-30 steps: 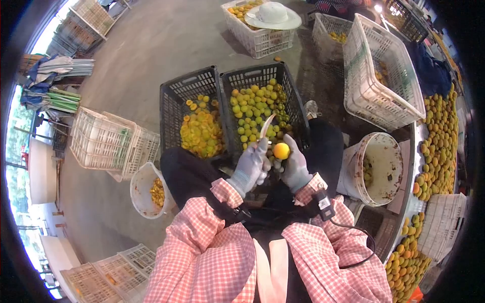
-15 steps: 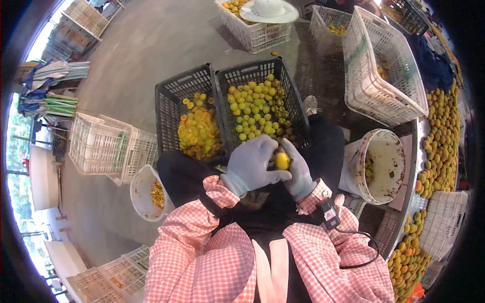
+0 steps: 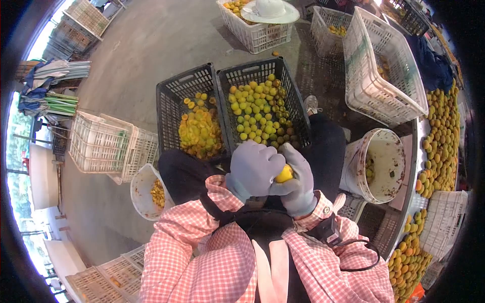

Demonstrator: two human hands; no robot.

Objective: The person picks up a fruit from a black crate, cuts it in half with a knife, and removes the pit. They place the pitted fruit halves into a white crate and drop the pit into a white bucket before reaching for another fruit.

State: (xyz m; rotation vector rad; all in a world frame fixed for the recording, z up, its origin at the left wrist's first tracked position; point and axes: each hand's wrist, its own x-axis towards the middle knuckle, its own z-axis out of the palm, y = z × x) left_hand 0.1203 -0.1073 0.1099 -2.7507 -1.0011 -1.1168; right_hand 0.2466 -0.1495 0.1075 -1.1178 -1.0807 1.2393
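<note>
A yellow apricot [image 3: 284, 174] sits in the fingers of my right hand [image 3: 299, 184], which wears a grey glove. My left hand [image 3: 254, 170], gloved too, is curled closed against the apricot's left side; whatever lies inside its fingers is hidden. Just beyond my hands stands a black crate [image 3: 222, 81] with whole green and yellow apricots [image 3: 257, 103]. Beside it on the left, another black crate [image 3: 166, 96] holds a heap of cut, orange-yellow apricot pieces [image 3: 199, 131].
A white bucket [image 3: 139, 189] with orange pieces stands by my left knee, a stained white bucket [image 3: 361, 174] by my right. White crates [image 3: 101, 146] stand at left, and a tall one [image 3: 364, 96] at right. Many apricots [image 3: 439, 141] cover the surface along the right edge.
Both hands have come slightly nearer to my body with the apricot. My left hand has rolled over into a tighter curl, and my right wrist has turned.
</note>
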